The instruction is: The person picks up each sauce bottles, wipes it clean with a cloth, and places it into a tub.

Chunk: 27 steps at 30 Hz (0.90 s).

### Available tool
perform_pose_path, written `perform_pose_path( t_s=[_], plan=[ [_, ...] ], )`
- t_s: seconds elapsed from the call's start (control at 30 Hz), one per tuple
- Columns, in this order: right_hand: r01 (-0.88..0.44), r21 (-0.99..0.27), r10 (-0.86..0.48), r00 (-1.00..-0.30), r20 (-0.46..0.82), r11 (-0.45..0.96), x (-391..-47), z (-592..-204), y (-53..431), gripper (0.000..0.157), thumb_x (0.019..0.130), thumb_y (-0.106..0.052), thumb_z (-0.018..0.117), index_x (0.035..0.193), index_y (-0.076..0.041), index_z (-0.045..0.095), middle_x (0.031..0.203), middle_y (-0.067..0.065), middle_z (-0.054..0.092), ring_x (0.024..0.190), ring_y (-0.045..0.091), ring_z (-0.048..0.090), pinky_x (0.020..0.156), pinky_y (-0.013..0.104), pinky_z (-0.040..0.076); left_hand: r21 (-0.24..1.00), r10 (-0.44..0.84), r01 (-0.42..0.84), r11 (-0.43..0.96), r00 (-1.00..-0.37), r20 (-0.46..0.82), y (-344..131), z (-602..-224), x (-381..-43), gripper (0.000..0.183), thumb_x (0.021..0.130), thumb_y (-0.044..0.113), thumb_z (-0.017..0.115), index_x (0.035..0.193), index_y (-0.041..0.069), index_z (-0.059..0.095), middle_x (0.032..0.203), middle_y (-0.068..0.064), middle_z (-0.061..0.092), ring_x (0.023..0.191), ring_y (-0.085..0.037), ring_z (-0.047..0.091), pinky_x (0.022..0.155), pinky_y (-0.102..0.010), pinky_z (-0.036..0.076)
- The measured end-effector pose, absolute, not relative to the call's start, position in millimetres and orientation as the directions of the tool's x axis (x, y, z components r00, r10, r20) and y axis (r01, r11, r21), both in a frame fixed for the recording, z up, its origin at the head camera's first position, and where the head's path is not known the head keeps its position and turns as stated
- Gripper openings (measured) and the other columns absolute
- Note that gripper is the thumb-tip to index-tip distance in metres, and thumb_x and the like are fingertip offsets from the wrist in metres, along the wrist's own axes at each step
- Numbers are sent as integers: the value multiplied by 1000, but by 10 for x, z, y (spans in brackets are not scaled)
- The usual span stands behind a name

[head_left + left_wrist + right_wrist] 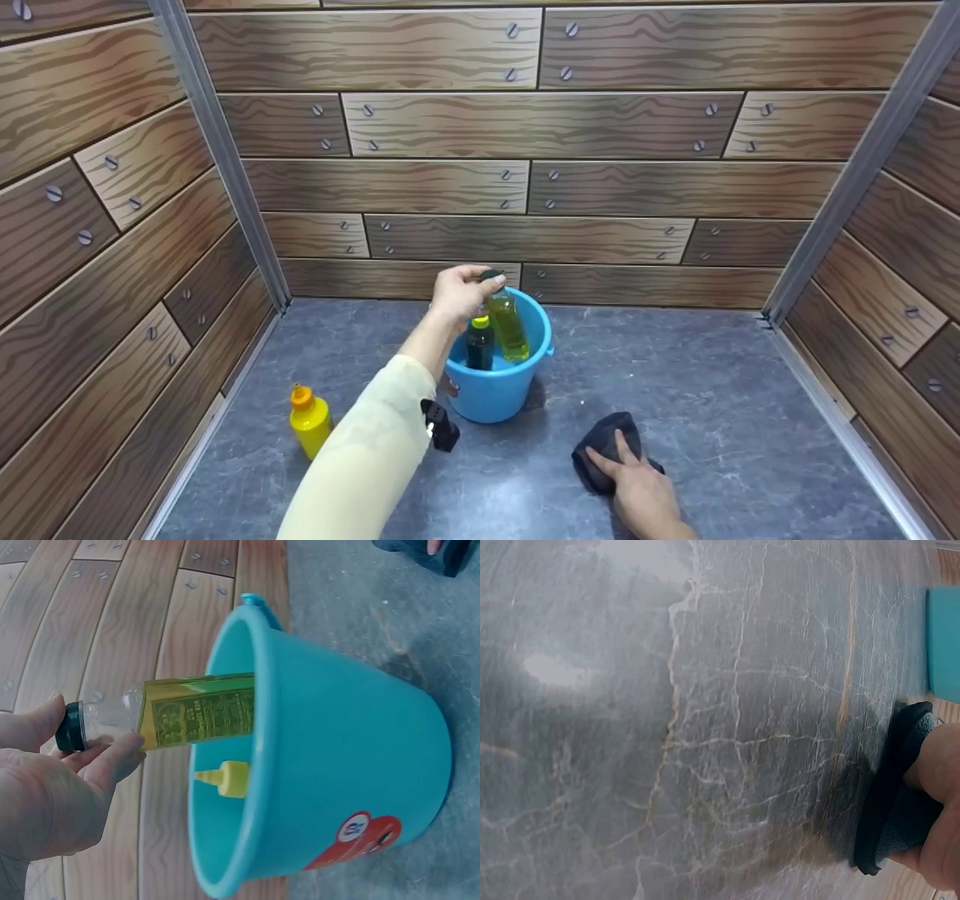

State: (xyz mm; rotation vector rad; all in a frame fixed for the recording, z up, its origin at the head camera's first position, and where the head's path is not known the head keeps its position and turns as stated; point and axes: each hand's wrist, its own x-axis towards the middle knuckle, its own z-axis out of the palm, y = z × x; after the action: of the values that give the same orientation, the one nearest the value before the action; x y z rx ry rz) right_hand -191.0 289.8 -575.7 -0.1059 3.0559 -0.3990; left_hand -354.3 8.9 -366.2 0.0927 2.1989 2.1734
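Observation:
My left hand point(459, 294) grips a clear bottle of yellow-green liquid point(508, 328) at its neck, just below the dark cap. In the left wrist view the bottle point(199, 711) tilts over the rim of a blue bucket point(352, 742), its lower end hidden inside. A dark bottle with a yellow cap point(480, 346) stands in that bucket point(491, 397); only its yellow nozzle point(229, 778) shows from the left wrist. Off to the right, my right hand point(643, 487) presses a folded black cloth point(600, 454) on the grey surface with fingers spread. The cloth point(889, 802) also shows in the right wrist view.
A yellow squeeze bottle with an orange cap point(310, 421) stands left of the bucket, beside my left sleeve. Wood-patterned walls point(525, 127) close in the grey marbled surface point(712, 405) at the back and both sides, with metal strips along the corners.

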Motion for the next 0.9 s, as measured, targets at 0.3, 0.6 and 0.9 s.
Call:
perform_pose_path(
  t_s=[0.3,0.6,0.9],
  plan=[
    [-70,-266,-81,-996,-31,961,-1899,-5767,2913,78,84,15,65,143,-35,69,163,24,42,122,65,56,51,47,47,999,42,-20,43,-999,-22,219,-3858,-3578,34,100,13,77,130,0,72,116,-15,72,99,-24,68,92,-47,59],
    [-67,-280,-78,-997,-27,958,-1886,-5767,2919,77,84,16,63,143,-33,69,163,24,41,123,67,53,50,47,47,993,0,-47,107,-999,-47,322,-4034,-3633,36,99,16,79,132,4,72,120,-14,73,110,-30,71,95,-52,58],
    [-52,-285,-68,-996,-49,957,-1888,-5755,2905,78,82,14,65,144,-33,68,164,23,40,123,67,54,46,41,42,977,-12,-96,192,-995,-96,365,-4183,-3665,41,100,22,78,139,8,70,122,-9,73,82,-21,61,76,-38,52]
  ],
)
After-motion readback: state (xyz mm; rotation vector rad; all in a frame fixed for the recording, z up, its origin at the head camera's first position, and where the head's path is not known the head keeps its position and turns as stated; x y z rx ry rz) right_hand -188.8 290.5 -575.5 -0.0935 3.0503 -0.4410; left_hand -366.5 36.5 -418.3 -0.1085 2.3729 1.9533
